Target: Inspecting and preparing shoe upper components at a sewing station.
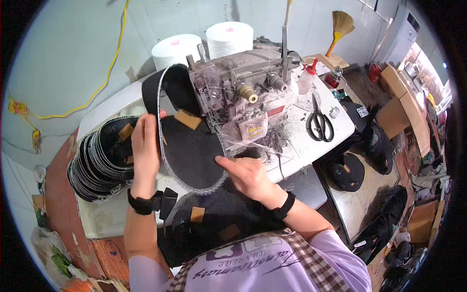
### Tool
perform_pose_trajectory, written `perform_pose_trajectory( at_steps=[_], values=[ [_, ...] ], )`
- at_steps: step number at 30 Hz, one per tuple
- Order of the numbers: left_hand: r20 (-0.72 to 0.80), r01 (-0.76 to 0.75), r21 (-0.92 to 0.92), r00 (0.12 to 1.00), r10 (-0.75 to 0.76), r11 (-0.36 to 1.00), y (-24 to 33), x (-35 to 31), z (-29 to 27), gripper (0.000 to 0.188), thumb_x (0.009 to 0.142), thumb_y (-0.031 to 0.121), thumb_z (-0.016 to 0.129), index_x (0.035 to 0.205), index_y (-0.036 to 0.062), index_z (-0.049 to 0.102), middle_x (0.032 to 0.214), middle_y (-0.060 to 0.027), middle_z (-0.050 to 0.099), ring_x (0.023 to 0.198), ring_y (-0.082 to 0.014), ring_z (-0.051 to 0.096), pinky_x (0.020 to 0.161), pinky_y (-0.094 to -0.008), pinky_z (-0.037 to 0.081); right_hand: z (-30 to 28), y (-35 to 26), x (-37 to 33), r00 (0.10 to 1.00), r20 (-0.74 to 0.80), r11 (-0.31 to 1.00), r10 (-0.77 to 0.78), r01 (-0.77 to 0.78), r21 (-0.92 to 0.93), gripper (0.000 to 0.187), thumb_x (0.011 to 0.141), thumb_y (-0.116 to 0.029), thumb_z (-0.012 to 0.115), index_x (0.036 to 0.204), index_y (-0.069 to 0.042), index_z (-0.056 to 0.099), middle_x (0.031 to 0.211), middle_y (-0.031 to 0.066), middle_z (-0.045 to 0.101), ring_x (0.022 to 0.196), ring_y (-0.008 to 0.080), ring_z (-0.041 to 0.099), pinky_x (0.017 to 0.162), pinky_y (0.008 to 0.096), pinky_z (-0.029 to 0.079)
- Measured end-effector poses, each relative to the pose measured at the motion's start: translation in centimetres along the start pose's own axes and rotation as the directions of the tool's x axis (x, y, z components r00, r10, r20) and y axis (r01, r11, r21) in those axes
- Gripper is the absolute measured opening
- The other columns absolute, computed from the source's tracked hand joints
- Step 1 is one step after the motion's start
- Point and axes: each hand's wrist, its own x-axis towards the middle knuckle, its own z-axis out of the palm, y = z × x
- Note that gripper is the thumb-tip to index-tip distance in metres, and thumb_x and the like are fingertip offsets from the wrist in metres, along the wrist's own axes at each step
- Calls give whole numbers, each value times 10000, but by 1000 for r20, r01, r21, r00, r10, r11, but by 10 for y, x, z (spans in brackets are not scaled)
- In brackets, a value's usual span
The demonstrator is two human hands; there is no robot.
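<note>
A black sole-shaped fabric piece [189, 153] with a white-stitched edge is raised in front of the sewing machine [243, 87]. It bends over at the top, and a tan patch [188, 119] lies on it. My left hand [146, 143] grips its left edge, the fingers partly hidden behind. On the opposite edge, my right hand [250, 177] pinches the piece with one digit laid on its face. More black pieces with tan patches [197, 214] rest below my hands, in front of my chest.
A stack of white-edged black pieces [97, 168] stands left. Two white thread cones [229, 39] are behind the machine. Black-handled scissors [319, 124] and a red-capped bottle [307, 78] lie or stand right of it. Farther right are black pieces [344, 173] on a lower surface and cardboard boxes [404, 109].
</note>
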Motion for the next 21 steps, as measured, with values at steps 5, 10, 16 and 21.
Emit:
perform_pose_trajectory(
  at_steps=[5,10,16,21],
  values=[
    [79,-23,-111,996,32,994,25,23,-10,205,918,252,599,848,60,581,703,55,513,618,-29,427,574,-192,354,7,-2,16,997,29,996,67,-65,-69,466,722,-13,597,1186,-58,574,668,102,553,584,287,568,549,402,454],
    [398,-283,454,913,92,845,67,-16,-49,327,780,211,732,971,-32,627,758,-90,684,636,-240,618,620,-327,457,4,-2,27,997,10,985,79,-77,-153,385,737,-24,641,1122,-40,622,585,102,551,521,274,568,505,389,450],
    [633,-685,587,721,283,431,46,-88,-50,253,777,184,738,984,45,700,1072,-134,661,939,-272,640,895,-365,456,-10,-1,27,989,72,983,128,-117,-141,332,765,-9,621,1095,-38,639,623,123,584,567,284,606,526,378,468],
    [332,-374,323,905,266,869,24,-92,2,192,825,91,691,997,5,673,985,-128,676,899,-243,645,832,-359,482,0,-6,15,953,-48,950,299,-292,113,311,780,25,620,1087,-16,580,718,147,627,622,304,633,578,342,505]
  ],
)
